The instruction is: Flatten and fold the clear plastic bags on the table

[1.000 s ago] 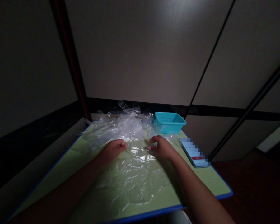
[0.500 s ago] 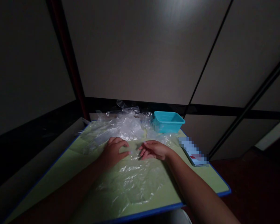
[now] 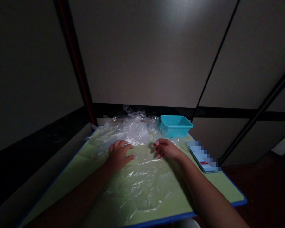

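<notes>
A clear plastic bag [image 3: 142, 186] lies spread out and wrinkled on the green tabletop, between my forearms. My left hand [image 3: 120, 154] rests at its far left edge, fingers apart and palm down. Over the far right part of the bag is my right hand [image 3: 167, 148], its fingers loosely curled and separated, with nothing visible in them. Beyond both hands sits a crumpled heap of clear plastic bags [image 3: 135, 128]. Whether the left fingertips touch the bag or the heap's near edge I cannot tell.
A turquoise plastic basket [image 3: 177, 126] stands at the back right, beside the heap. A phone [image 3: 203, 160], partly blurred out, lies near the right edge of the blue-edged table [image 3: 218, 186]. Dark-framed panels [image 3: 142, 63] rise just behind the table.
My right hand has moved right, away from the left, and lifted slightly. My left fingers have spread wider. The whole view has shifted a little; the bag stays flat.
</notes>
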Demonstrator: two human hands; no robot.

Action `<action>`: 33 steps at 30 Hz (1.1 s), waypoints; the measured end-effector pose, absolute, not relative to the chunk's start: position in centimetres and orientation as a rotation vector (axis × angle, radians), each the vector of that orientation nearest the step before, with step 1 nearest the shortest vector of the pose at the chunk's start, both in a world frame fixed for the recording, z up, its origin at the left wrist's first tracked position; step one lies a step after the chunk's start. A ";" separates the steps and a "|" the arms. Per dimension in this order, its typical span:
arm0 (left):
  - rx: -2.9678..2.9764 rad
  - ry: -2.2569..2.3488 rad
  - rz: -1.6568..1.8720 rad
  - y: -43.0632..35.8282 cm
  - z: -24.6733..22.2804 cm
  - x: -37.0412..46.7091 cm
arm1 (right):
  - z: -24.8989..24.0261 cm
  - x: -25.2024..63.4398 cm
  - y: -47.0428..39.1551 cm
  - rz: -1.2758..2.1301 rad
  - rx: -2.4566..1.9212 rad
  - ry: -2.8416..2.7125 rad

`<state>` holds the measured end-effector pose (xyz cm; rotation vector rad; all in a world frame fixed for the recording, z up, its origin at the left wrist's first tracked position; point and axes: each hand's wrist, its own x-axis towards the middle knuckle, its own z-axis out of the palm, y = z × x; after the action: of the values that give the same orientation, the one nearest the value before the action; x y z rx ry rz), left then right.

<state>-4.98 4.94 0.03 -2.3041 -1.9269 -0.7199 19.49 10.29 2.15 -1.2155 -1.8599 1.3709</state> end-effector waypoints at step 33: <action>-2.620 -1.613 -1.053 5.9 1.1 -4.6 | 2.2 19.8 9.6 0.822 -1.159 -2.470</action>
<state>-4.61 5.87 1.11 -2.6198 -1.6126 -1.0528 19.76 9.58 2.19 -1.1586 -2.4704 0.8217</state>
